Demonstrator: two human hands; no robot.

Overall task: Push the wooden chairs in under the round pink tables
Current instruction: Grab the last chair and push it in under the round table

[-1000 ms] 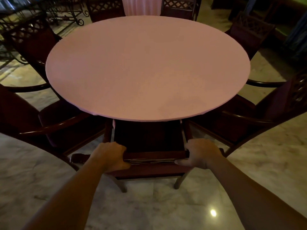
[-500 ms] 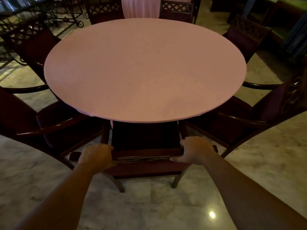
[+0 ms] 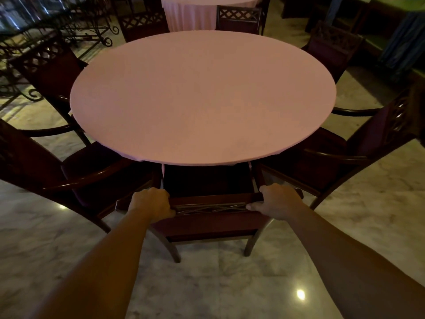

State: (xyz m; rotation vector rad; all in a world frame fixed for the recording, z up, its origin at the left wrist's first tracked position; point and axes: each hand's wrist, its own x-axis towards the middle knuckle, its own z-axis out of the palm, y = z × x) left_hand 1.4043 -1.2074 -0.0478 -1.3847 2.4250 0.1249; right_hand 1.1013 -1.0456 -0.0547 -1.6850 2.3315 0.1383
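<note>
wooden chair | seat faces round pink table | left hand, right hand grip backrest ends

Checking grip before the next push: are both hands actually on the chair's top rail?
Touching. The head view shows the left hand and right hand each wrapped over an end of the chair's top rail.

The round pink table hides the front part of the near chair's seat, and the seat is too dark to see well. The left hand and the right hand cover the two ends of the chair's top rail. The second pink table is cut off by the top edge. The chair on the left is cut off by the left edge. The metal scroll furniture is blurry and dark.
</note>
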